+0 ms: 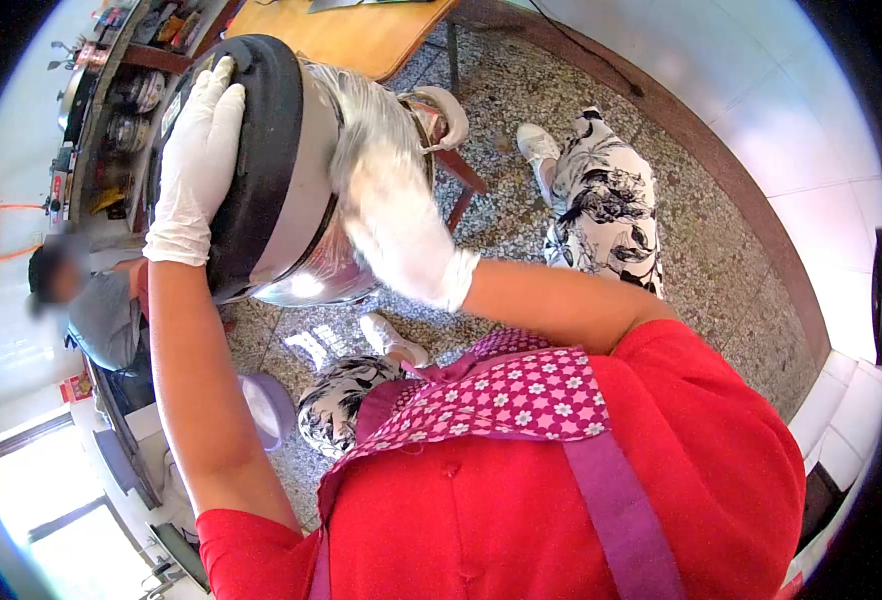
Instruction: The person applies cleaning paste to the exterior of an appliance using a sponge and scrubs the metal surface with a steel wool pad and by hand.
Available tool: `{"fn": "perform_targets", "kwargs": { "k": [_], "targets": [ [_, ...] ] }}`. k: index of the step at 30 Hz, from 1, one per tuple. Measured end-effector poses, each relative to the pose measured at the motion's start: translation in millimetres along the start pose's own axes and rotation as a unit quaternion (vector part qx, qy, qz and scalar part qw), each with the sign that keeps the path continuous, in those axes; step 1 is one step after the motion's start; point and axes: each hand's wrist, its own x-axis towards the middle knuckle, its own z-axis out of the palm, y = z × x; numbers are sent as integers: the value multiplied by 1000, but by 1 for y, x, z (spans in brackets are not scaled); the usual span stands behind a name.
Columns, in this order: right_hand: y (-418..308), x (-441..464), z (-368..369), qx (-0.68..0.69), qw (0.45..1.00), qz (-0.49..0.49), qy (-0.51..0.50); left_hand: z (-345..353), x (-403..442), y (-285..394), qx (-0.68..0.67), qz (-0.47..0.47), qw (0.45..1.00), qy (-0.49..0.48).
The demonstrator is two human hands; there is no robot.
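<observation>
A large cooker with a shiny metal body and a thick black end is tipped on its side in front of me. My left hand, in a white glove, lies with its fingers stretched out along the black end. My right hand, also white-gloved, is against the metal side. Motion smears its fingers, so whether it grips anything is hidden. Crumpled, silvery-white streaks show just beyond it; I cannot tell if they are cloth, plastic or reflections. A pale handle sticks out at the cooker's far right.
A wooden table stands behind the cooker, with reddish-brown legs below. Crowded shelves line the left wall. Another person is at the left. On the speckled floor stands a lilac basin.
</observation>
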Motion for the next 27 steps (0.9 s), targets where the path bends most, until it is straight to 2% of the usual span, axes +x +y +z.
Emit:
{"fn": "perform_targets", "kwargs": {
  "k": [2,3,5,6,8,9,10,11,13,14,17,19,21,23,24,25,26,27],
  "targets": [
    [40,41,10,52,997,-1,53,1,-2,2,2,6,1000,0],
    [56,73,-2,169,984,40,-31,1,-2,3,0,0,1000,0],
    [106,118,6,173,962,77,-197,0,-1,6,16,8,1000,1],
    [102,120,6,171,963,74,-195,3,-1,6,14,-1,1000,10],
    [95,117,6,81,982,46,-163,5,0,1,18,6,1000,15],
    [60,99,-18,93,985,56,-136,5,-1,-2,21,7,1000,19],
    [49,74,-8,69,997,-15,-36,3,-2,2,17,7,1000,14],
    [29,47,-10,27,999,-10,15,2,-3,2,17,4,1000,13],
    [9,-5,-3,55,998,25,16,1,0,2,14,14,1000,9],
    [3,-31,8,48,998,13,24,1,1,3,15,18,1000,7],
    [10,-13,7,2,1000,24,6,1,-1,0,28,-6,1000,12],
    [44,44,11,60,995,-20,84,3,-1,-6,24,22,999,15],
    [83,102,-1,156,969,122,-146,3,-3,-1,10,28,999,13],
    [79,124,-3,238,881,346,-217,3,-1,5,20,3,1000,16],
    [95,117,8,102,966,141,-188,4,-2,3,29,4,999,21],
    [69,101,-6,92,982,94,-138,4,-1,3,27,3,999,24],
    [47,75,-9,97,991,82,-46,4,-2,2,26,5,999,26],
    [27,50,-8,49,997,-12,51,5,-3,2,25,6,999,26]
  ]
}}
